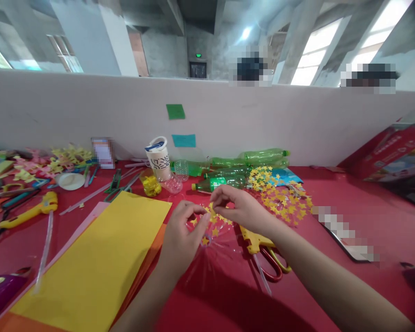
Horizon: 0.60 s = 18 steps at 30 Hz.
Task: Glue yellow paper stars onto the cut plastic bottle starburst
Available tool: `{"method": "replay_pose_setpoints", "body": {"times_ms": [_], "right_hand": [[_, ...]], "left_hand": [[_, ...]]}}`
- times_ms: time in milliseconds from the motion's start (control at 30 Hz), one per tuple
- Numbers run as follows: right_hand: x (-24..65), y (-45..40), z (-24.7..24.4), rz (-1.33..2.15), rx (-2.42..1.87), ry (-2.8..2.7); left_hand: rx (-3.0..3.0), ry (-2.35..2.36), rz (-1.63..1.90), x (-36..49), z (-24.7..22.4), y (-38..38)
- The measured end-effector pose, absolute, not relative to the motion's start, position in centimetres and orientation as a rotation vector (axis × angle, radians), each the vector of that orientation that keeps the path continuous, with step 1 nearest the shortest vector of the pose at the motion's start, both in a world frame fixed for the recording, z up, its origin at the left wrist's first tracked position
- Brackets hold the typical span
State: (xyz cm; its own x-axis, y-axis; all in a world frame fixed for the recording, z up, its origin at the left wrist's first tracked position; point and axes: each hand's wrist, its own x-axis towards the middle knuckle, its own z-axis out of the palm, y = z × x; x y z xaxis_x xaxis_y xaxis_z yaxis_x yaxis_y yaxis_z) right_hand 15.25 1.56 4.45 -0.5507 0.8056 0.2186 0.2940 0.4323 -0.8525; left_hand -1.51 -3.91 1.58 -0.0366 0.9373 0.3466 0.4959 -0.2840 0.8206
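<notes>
My left hand (183,233) is closed, thumb and forefinger brought together; whatever lies between them is too small to make out. Just to its right, my right hand (238,207) pinches a small yellow star (212,208) at its fingertips, partly hidden by the fingers. Beneath both hands, a clear plastic piece (207,258) with strips spreading from its middle lies on the red table. Several yellow stars (215,231) rest on and around it. A yellow glue gun (252,240) lies under my right forearm, beside red-handled scissors (274,269).
Yellow paper sheets (100,258) lie left, near another yellow glue gun (31,212). Behind stand a white cup (159,161) and several green bottles (228,174). Loose yellow stars (283,200) and a phone (346,237) are at right. A white partition (107,106) bounds the table.
</notes>
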Motion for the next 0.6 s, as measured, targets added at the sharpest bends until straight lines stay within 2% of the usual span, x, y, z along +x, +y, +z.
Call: {"method": "replay_pose_setpoints", "body": {"times_ms": [167,333,433,600], "right_hand": [[15.7,0.4,4.8,0.899,-0.967,-2.151],[21.1,0.5,2.6,0.217,-1.437,-2.432],[24.3,-0.9,-0.9,0.146,-1.557,-2.659],[25.2,-2.7,-5.3,0.185,-1.66,-2.54]], "left_hand": [[1.674,1.428,1.23,-0.7,1.8,-4.2],[1.61,1.515,1.271,-2.3,1.7,-4.4],[1.566,1.596,1.286,-3.5,1.3,-4.1],[1.53,1.559,1.265,-3.3,0.5,-3.8]]}}
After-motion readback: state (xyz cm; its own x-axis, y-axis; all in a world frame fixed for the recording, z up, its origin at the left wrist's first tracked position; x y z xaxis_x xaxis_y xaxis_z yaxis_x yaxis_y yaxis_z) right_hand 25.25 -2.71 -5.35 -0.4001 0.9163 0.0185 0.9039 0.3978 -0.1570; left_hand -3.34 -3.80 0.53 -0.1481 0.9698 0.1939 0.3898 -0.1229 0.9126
